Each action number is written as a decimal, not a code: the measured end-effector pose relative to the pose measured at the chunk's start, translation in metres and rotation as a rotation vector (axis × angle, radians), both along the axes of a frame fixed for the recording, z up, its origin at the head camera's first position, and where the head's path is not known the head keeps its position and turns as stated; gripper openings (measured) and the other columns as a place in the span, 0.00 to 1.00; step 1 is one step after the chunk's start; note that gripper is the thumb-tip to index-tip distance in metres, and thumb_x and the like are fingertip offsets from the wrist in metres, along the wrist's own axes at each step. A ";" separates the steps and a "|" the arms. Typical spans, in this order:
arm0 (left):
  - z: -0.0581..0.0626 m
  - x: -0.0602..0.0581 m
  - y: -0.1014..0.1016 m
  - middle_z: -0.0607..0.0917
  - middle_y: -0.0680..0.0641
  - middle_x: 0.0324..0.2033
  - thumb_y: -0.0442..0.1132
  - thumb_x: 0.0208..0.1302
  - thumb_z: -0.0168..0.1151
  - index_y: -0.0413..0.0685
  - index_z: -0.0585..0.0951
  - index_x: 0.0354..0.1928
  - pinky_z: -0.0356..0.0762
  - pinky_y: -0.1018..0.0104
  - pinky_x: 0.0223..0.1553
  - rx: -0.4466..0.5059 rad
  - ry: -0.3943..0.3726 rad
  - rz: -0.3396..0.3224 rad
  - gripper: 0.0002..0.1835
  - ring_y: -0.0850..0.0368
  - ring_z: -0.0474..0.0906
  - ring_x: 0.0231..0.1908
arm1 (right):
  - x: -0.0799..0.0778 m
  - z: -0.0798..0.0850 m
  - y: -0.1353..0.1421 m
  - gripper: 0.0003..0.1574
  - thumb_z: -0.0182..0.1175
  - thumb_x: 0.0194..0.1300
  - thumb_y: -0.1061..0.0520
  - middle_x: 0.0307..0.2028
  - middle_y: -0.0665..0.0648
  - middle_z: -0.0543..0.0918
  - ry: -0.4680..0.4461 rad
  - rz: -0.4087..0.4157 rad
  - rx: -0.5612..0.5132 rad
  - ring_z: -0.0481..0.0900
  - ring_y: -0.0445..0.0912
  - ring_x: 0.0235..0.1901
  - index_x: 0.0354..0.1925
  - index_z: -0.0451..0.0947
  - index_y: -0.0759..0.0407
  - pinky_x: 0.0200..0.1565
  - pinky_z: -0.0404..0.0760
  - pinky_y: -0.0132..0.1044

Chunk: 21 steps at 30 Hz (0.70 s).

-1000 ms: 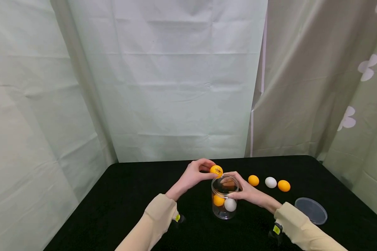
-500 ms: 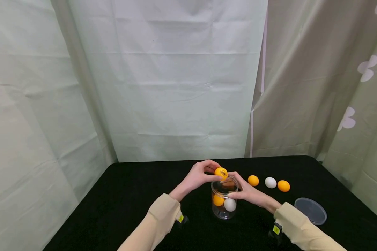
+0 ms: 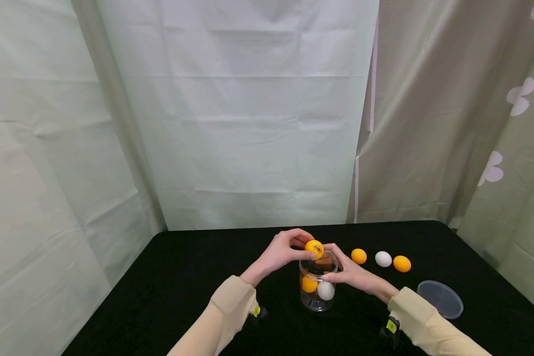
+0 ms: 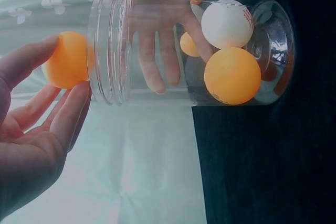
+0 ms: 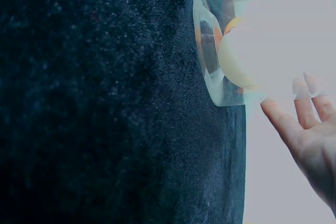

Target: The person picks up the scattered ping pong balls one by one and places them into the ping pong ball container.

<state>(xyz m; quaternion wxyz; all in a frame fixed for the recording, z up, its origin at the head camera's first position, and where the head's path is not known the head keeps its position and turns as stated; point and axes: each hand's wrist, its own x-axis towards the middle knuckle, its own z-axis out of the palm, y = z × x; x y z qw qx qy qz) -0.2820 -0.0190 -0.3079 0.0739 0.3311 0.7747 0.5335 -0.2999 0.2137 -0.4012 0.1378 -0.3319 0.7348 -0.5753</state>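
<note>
A clear jar (image 3: 317, 302) stands upright on the black table, its mouth uncovered. Inside it lie an orange ping-pong ball (image 4: 232, 75) and a white ping-pong ball (image 4: 227, 23). My left hand (image 3: 285, 252) pinches another orange ping-pong ball (image 3: 314, 249) between thumb and fingers, right at the jar's rim. My right hand (image 3: 348, 271) grips the upper part of the jar from the right side, thumb in front and fingers behind. Glare washes out much of the jar in the right wrist view.
To the right of the jar, an orange ball (image 3: 358, 255), a white ball (image 3: 383, 258) and a second orange ball (image 3: 402, 263) lie in a row. A round translucent lid (image 3: 440, 298) lies nearer the right front. Curtains (image 3: 258, 123) hang behind the table (image 3: 182, 287).
My left hand has moved right with the orange ping-pong ball, from the jar's left edge to over its rim, and lowered slightly. The right hand and jar have stayed put.
</note>
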 end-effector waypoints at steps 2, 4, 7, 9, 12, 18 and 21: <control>0.002 0.002 0.000 0.78 0.44 0.39 0.33 0.55 0.63 0.37 0.75 0.46 0.73 0.64 0.38 -0.005 0.001 -0.001 0.16 0.52 0.75 0.38 | 0.001 0.001 0.000 0.36 0.53 0.60 0.56 0.62 0.62 0.53 -0.003 0.001 -0.003 0.49 0.60 0.61 0.62 0.49 0.54 0.54 0.50 0.64; 0.003 0.003 0.000 0.78 0.44 0.39 0.33 0.56 0.62 0.36 0.75 0.46 0.73 0.64 0.38 -0.008 0.005 -0.001 0.15 0.53 0.75 0.38 | 0.001 0.001 0.000 0.36 0.53 0.60 0.56 0.62 0.62 0.53 -0.003 0.000 -0.003 0.49 0.60 0.61 0.62 0.49 0.54 0.54 0.50 0.64; 0.002 0.002 -0.001 0.78 0.45 0.40 0.34 0.56 0.63 0.37 0.76 0.46 0.73 0.64 0.38 -0.030 0.011 0.005 0.16 0.53 0.75 0.39 | 0.001 0.001 0.000 0.36 0.53 0.60 0.56 0.62 0.62 0.53 -0.003 -0.003 0.000 0.50 0.60 0.61 0.62 0.49 0.54 0.54 0.49 0.64; 0.000 0.000 -0.001 0.78 0.45 0.39 0.34 0.56 0.63 0.38 0.76 0.46 0.73 0.64 0.38 -0.034 0.014 0.007 0.16 0.53 0.75 0.39 | 0.001 0.001 0.000 0.36 0.53 0.60 0.56 0.62 0.63 0.53 0.000 -0.006 0.005 0.49 0.61 0.61 0.62 0.49 0.54 0.54 0.50 0.64; -0.007 -0.007 -0.001 0.78 0.46 0.39 0.34 0.55 0.64 0.39 0.76 0.46 0.73 0.63 0.38 -0.028 0.013 0.002 0.16 0.53 0.75 0.39 | 0.001 0.000 0.002 0.36 0.53 0.60 0.56 0.62 0.63 0.53 -0.003 -0.012 0.010 0.49 0.61 0.61 0.63 0.49 0.54 0.54 0.49 0.64; -0.024 -0.023 0.002 0.78 0.52 0.38 0.37 0.55 0.65 0.45 0.77 0.45 0.73 0.63 0.39 -0.033 0.022 0.003 0.15 0.57 0.75 0.38 | -0.001 -0.002 0.003 0.36 0.53 0.60 0.56 0.62 0.63 0.53 -0.002 -0.018 0.010 0.49 0.61 0.61 0.63 0.49 0.52 0.54 0.49 0.64; -0.027 -0.024 0.003 0.79 0.51 0.38 0.38 0.54 0.65 0.44 0.77 0.45 0.73 0.64 0.39 -0.040 0.037 0.001 0.16 0.58 0.75 0.38 | -0.001 -0.003 0.002 0.37 0.53 0.60 0.56 0.62 0.63 0.53 0.004 -0.004 0.005 0.50 0.61 0.61 0.63 0.48 0.52 0.54 0.52 0.63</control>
